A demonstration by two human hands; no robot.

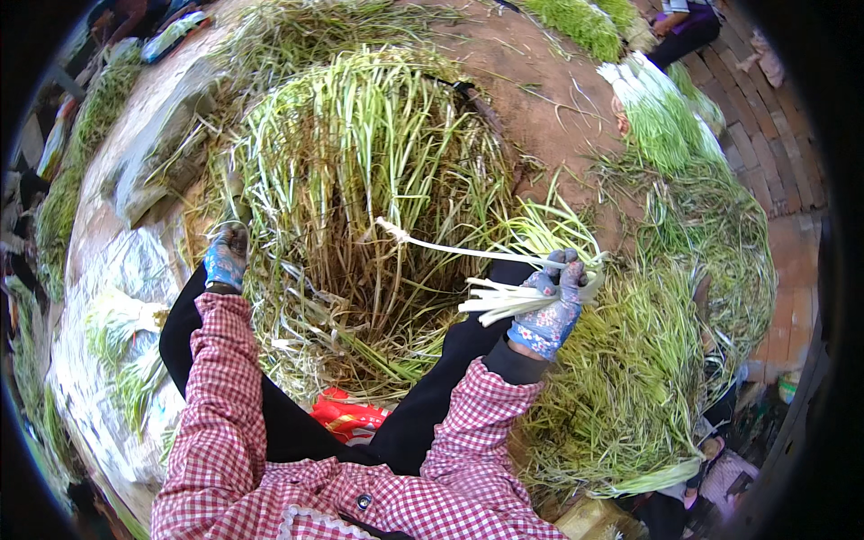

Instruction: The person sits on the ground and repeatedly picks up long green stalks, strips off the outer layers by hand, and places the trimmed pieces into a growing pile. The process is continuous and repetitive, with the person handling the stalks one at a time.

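Observation:
My right hand [550,297], in a blue flowered glove, grips a bunch of pale stalks [499,300], white ends to the left and green leaves fanning up behind. From the same fingers one longer white stalk [459,250] reaches left to a knobbly end over the heap. My left hand [227,255], in a matching glove with darkened fingertips, is at the left edge of a large heap of green leafy stalks [364,148]; whether its fingers hold anything is unclear. Brown, withered strands hang down the heap's near face, between my legs.
Bundled pale stalks [131,320] lie on plastic sheeting [88,418] at left. Loose greens [621,364] spread at right. White-ended bundles [658,115] lie upper right, near a seated person [685,27]. Another person [725,472] is lower right. A red bag [344,415] lies between my legs.

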